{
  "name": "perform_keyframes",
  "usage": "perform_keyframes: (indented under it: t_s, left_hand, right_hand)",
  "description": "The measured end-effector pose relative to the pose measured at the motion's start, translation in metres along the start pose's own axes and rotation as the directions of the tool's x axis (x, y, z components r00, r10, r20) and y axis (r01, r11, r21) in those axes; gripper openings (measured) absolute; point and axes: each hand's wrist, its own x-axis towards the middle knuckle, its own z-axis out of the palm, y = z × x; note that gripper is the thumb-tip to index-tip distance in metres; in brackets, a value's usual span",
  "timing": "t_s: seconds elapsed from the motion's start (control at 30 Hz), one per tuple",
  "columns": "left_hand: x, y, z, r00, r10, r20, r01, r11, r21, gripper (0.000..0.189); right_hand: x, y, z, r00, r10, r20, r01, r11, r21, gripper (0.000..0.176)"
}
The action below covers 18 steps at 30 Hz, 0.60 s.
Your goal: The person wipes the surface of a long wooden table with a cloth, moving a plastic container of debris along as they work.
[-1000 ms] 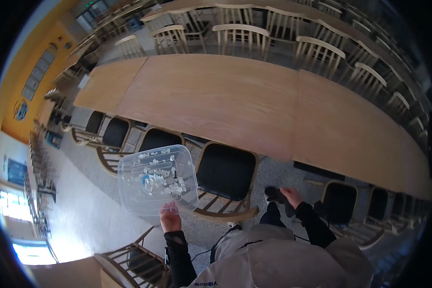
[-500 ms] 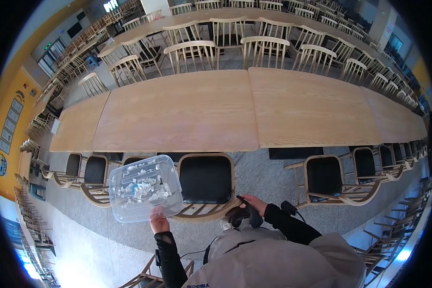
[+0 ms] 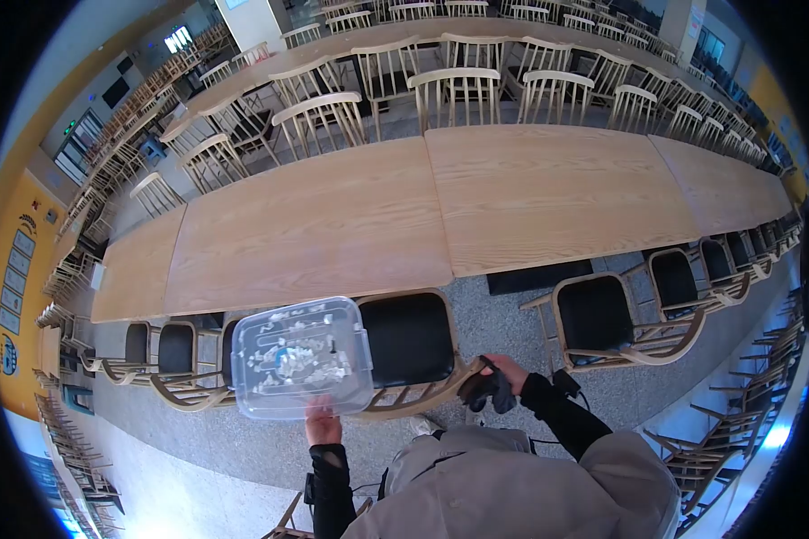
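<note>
My left hand (image 3: 322,420) grips the near edge of a clear plastic box (image 3: 351,395), its fingers showing through the plastic. Many small white pieces (image 3: 301,362) and a bit of blue show inside the box, which is held out in front of me, overlapping the chairs in this view. In my right hand (image 3: 505,371) is a dark, floppy bundle (image 3: 485,390), hanging down from the closed fingers; its exact kind I cannot tell. The bundle is right beside the wooden back of a chair with a black seat (image 3: 409,334).
A long row of wooden tables (image 3: 333,225) runs across in front of me. Another black-seated chair (image 3: 593,314) stands to the right, with more along the row. Beyond the tables are rows of spindle-back chairs (image 3: 456,90). A yellow wall (image 3: 27,269) is at the left.
The view has turned to the right and tilted. The box has shifted slightly right with my left hand. My right hand has moved outward with the dark bundle, which now hangs clear of my body.
</note>
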Motion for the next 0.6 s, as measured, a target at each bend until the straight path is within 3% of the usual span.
perform_keyframes:
  t_s: [0.07, 0.13, 0.17, 0.2, 0.27, 0.3, 0.37, 0.47, 0.6]
  left_hand:
    - [-0.003, -0.016, 0.012, 0.999, -0.017, 0.031, 0.017, 1.000, 0.001, 0.042]
    - [-0.005, -0.039, 0.031, 0.969, -0.133, 0.210, 0.133, 0.991, 0.015, 0.032]
    - [-0.014, -0.050, 0.049, 0.973, -0.148, 0.178, 0.145, 0.989, 0.030, 0.026]
    - [-0.017, -0.059, 0.056, 0.973, -0.144, 0.182, 0.142, 0.990, 0.028, 0.026]
    - [-0.023, -0.077, 0.064, 0.939, -0.269, 0.216, 0.272, 0.962, 0.015, 0.024]
    - [-0.025, -0.081, 0.062, 0.940, -0.304, 0.155, 0.307, 0.952, 0.006, 0.023]
    - [-0.026, -0.091, 0.059, 0.938, -0.284, 0.199, 0.285, 0.958, 0.026, 0.022]
    - [-0.022, -0.097, 0.054, 0.945, -0.260, 0.197, 0.260, 0.965, 0.030, 0.021]
    - [-0.028, -0.087, 0.067, 0.977, -0.182, 0.109, 0.180, 0.983, 0.026, 0.023]
  right_hand:
    - [-0.021, -0.012, -0.008, 0.999, -0.027, -0.020, 0.026, 0.999, -0.022, 0.027]
    - [-0.040, -0.025, -0.030, 0.998, -0.016, -0.067, 0.023, 0.995, 0.099, 0.022]
    - [-0.043, -0.021, -0.051, 0.983, 0.002, -0.185, 0.026, 0.988, 0.150, 0.020]
    - [-0.049, -0.022, -0.068, 0.983, -0.002, -0.182, 0.029, 0.989, 0.147, 0.020]
    - [-0.059, -0.025, -0.099, 0.975, -0.011, -0.223, 0.037, 0.993, 0.111, 0.025]
    - [-0.068, -0.029, -0.100, 0.976, -0.011, -0.215, 0.034, 0.994, 0.105, 0.025]
    - [-0.088, -0.039, -0.111, 0.963, -0.121, -0.242, 0.122, 0.992, -0.013, 0.032]
    - [-0.094, -0.010, -0.177, 0.967, -0.100, -0.236, 0.121, 0.989, 0.080, 0.039]
    - [-0.128, -0.045, -0.137, 0.981, -0.078, -0.176, 0.098, 0.989, 0.108, 0.052]
